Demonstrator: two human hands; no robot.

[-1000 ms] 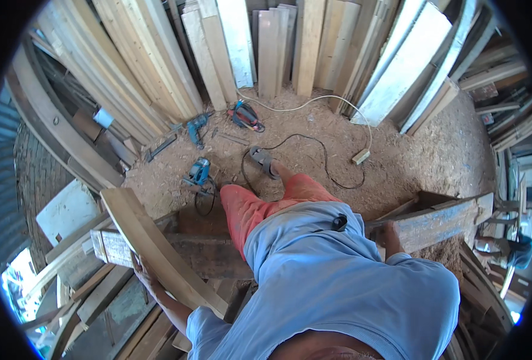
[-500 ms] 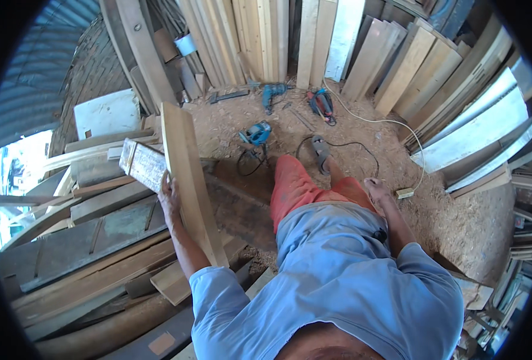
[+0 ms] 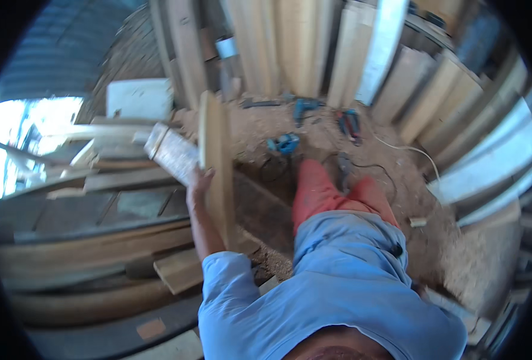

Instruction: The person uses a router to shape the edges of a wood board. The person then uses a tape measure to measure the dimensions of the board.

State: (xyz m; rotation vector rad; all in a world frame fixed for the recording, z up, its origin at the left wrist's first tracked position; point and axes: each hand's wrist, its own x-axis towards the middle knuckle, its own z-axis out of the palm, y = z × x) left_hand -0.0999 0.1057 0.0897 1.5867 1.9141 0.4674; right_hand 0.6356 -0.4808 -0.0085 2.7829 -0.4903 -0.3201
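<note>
Left hand (image 3: 200, 182): your fingers pinch the near edge of the long pale board (image 3: 217, 150).
Right hand (image 3: 419, 290): mostly hidden past your blue shirt (image 3: 338, 282); you cannot tell its state.
Board: at your left, beside a whitish plank (image 3: 171, 153).
Floor (image 3: 248, 132): teal power tool (image 3: 284, 143) ahead of you.

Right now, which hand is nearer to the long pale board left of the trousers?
Left hand, touching the board; the right hand is unclear, its sleeve beyond the torso.

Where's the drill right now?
Head view, upper middle: the drill lies on the floor, just left of the red-and-blue tool and beyond the other blue tool.
</note>
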